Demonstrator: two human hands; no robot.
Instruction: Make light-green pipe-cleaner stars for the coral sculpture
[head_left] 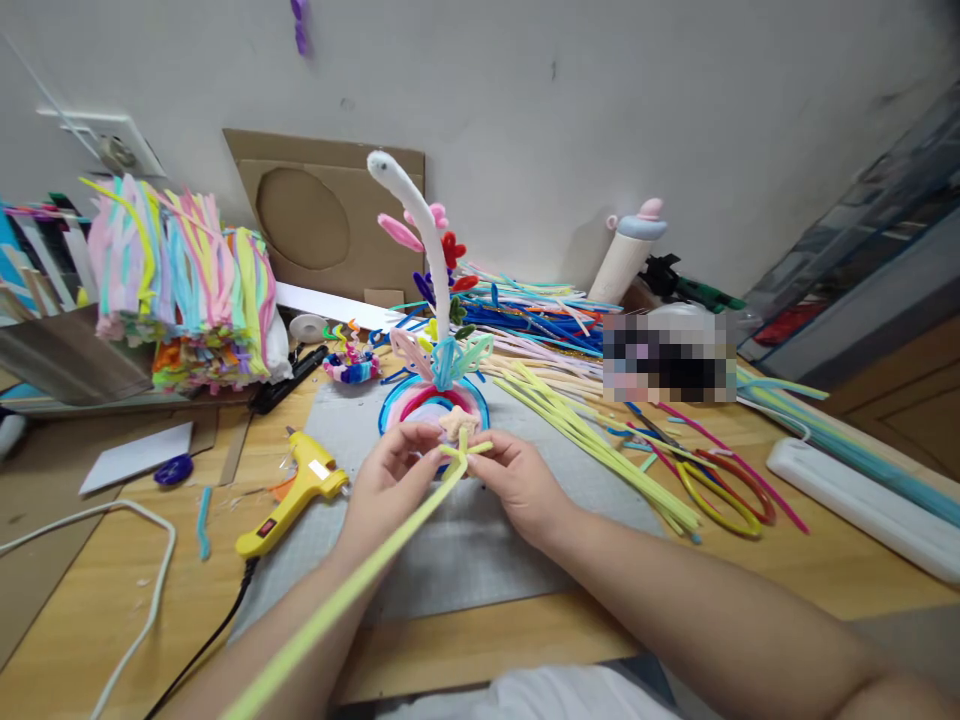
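Both my hands pinch a yellow pipe cleaner (390, 532) bent into a small star-like shape at one end, its long tail running down toward me. My left hand (394, 478) grips the bent part from the left with closed fingers. From the right, my right hand (521, 490) pinches the same part. Just above the fingertips is a pale peach star (458, 424); whether a hand touches it I cannot tell. Behind stands a rainbow-coloured pipe cleaner piece (390, 405), with pastel loops (444, 362) and a tall white fuzzy stem (437, 255) above it.
Left lies a yellow glue gun (296, 492) with a black cord. Right are loose yellow pipe cleaners (600, 450) and yellow-and-red-handled scissors (720, 495). Bundled pipe cleaners (184, 270) stand at the back left. A grey mat (465, 575) lies under my hands; a white power strip (862, 510) sits far right.
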